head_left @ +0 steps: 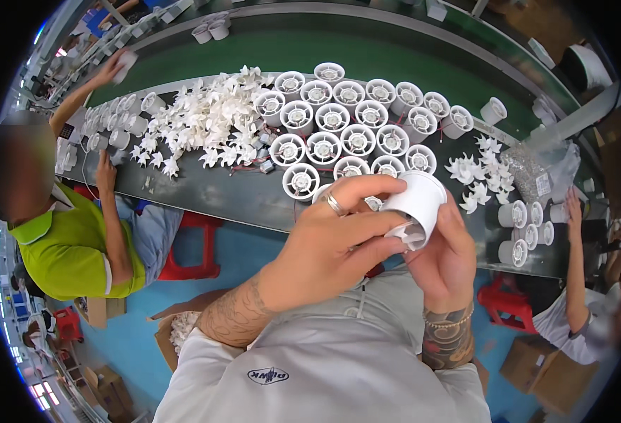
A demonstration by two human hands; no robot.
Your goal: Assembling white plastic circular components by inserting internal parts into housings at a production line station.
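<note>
A white round plastic fan housing is held up in front of my chest, tilted so that its open end faces down toward me. My right hand wraps round its right side and underside. On the other side my left hand, with a ring on one finger, is closed on it, index finger and thumb at the open rim. What lies inside the housing is mostly hidden by my fingers. Just beyond my hands, several similar white housings with spoked centres stand upright on the dark workbench.
White bladed fan wheels lie heaped left of the housings, with a smaller group to the right. A clear bag of small parts sits farther right, near more housings. Behind runs a green conveyor belt. Co-workers sit on both sides.
</note>
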